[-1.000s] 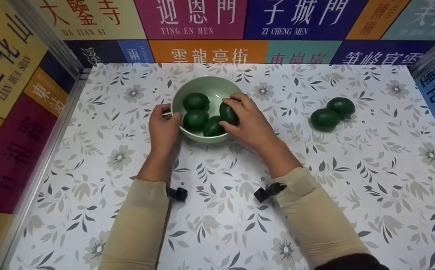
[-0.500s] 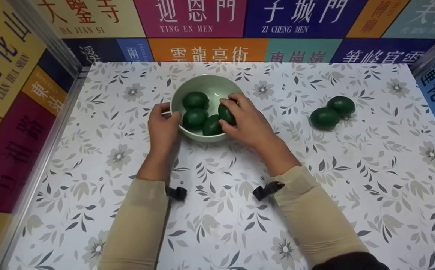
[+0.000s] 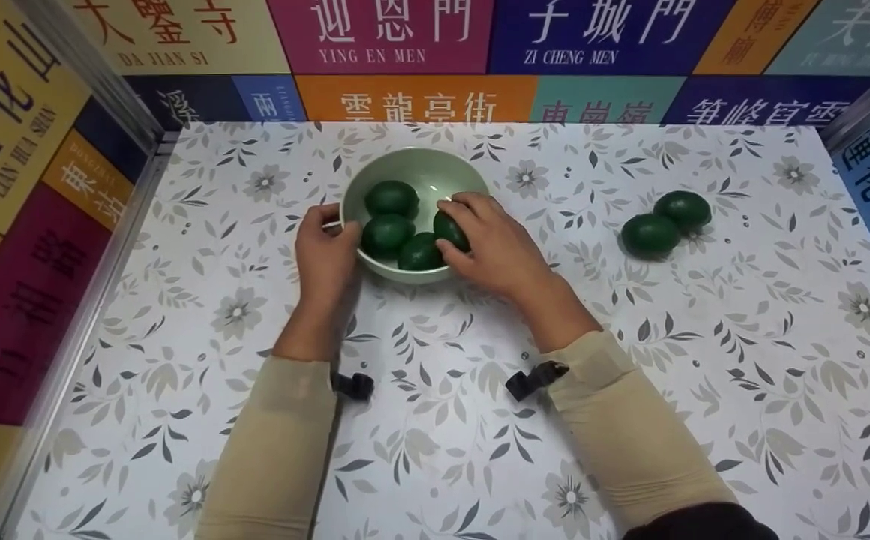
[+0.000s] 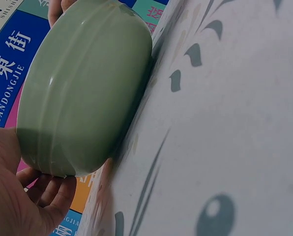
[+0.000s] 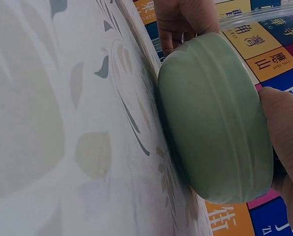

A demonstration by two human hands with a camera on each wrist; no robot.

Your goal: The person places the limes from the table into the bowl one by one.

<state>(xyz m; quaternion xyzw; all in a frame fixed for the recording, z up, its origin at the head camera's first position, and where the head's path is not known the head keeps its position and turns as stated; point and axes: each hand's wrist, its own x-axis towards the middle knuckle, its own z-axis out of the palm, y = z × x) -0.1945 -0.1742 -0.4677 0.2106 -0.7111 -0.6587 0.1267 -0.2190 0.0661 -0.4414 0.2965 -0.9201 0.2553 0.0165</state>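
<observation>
A pale green bowl [image 3: 435, 169] stands on the table with several dark green, smooth oval fruits in it. My left hand [image 3: 325, 259] grips the bowl's left rim, thumb on the rim and fingers against the outer wall. My right hand [image 3: 499, 244] reaches over the right rim and holds one oval fruit [image 3: 450, 231] inside the bowl, its fingers partly hiding it. Beside that fruit lies another oval fruit [image 3: 420, 252] at the front. In the left wrist view the bowl's outer wall [image 4: 92, 83] fills the upper left, with the left hand [image 4: 28, 196] at its side.
Two more dark green fruits, a nearer one [image 3: 650, 236] and a farther one [image 3: 682, 211], lie together on the table to the right. A white cloth with a leaf and flower print [image 3: 435, 450] covers the table. Coloured panels with lettering [image 3: 405, 97] stand behind and at both sides.
My right hand has shifted slightly left with the fruit in it, and the front fruits in the bowl have moved a little left. My left hand keeps its grip on the rim.
</observation>
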